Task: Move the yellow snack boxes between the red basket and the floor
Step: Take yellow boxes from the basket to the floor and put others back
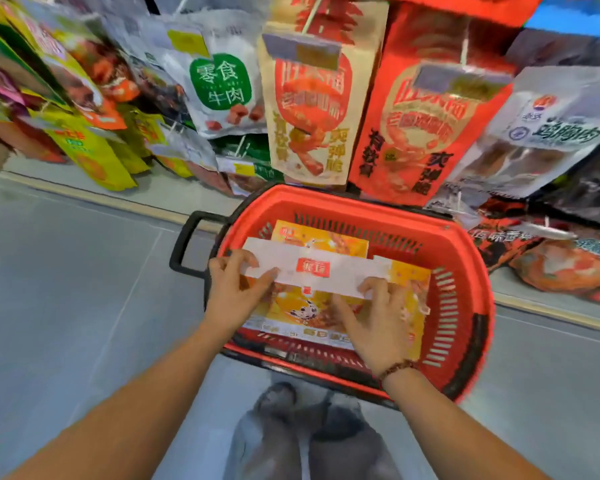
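A red basket (458, 258) stands on the grey floor in front of me. Inside it lie yellow snack boxes. One yellow snack box (305, 306) with a white top edge is tilted up, held at both ends. My left hand (236, 289) grips its left end, thumb on the white edge. My right hand (374, 317) grips its right end, fingers spread over the yellow face. A second yellow box (326, 237) lies flat behind it, and another shows at the right (413, 275).
Snack bags hang and lean on a low shelf behind the basket, with two tall packets (309, 98) right above its far rim. The basket's black handle (184, 244) sticks out left. Grey floor (66, 289) lies to the left. My knees (302, 438) are below.
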Demonstrator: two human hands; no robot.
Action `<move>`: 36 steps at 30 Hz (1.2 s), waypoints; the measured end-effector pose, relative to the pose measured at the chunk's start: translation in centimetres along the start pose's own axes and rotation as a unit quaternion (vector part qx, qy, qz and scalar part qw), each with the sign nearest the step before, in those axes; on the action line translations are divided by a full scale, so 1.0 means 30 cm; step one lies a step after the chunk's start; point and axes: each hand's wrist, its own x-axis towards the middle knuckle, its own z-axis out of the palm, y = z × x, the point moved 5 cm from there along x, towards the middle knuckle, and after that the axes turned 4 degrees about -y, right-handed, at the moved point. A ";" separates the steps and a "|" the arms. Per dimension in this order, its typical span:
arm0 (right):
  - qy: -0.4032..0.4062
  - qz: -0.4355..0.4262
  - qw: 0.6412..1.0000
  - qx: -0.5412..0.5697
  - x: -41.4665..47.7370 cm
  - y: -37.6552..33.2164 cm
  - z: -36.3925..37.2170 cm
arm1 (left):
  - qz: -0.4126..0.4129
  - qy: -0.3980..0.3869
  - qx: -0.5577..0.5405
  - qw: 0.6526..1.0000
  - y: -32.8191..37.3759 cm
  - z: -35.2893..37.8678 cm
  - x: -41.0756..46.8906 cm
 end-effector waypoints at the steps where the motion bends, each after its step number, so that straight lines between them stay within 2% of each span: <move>1: 0.013 0.004 1.000 0.011 0.005 0.019 0.039 | 0.005 -0.011 0.004 1.000 -0.038 0.012 0.014; 5: 0.012 0.029 0.999 0.030 0.014 0.094 0.169 | 0.003 -0.090 -0.045 0.995 -0.138 0.057 0.062; 8: -0.027 0.069 0.997 0.027 0.003 0.126 0.244 | 0.003 -0.126 0.015 0.992 -0.216 0.079 0.089; 12: -0.010 0.082 0.996 0.036 -0.017 0.144 0.290 | 0.006 -0.165 0.014 0.986 -0.275 0.082 0.105; 15: -0.027 0.097 0.994 0.036 -0.042 0.160 0.317 | 0.020 -0.201 0.046 0.978 -0.301 0.081 0.086; 23: -0.039 0.123 0.991 0.045 -0.050 0.154 0.310 | 0.005 -0.194 0.066 0.979 -0.283 0.075 0.079; 25: -0.044 0.134 0.989 0.038 -0.055 0.142 0.284 | 0.011 -0.182 0.084 0.980 -0.241 0.057 0.084; 28: -0.007 0.137 0.990 0.036 -0.060 0.109 0.178 | 0.082 -0.161 0.096 0.979 -0.104 0.004 0.096; 32: 0.091 0.102 0.988 0.066 -0.118 0.032 -0.064 | 0.208 -0.165 0.099 0.959 0.170 -0.051 0.078; 36: 0.215 0.062 0.973 0.054 -0.277 -0.060 -0.354 | 0.294 -0.200 0.053 0.933 0.499 -0.058 -0.053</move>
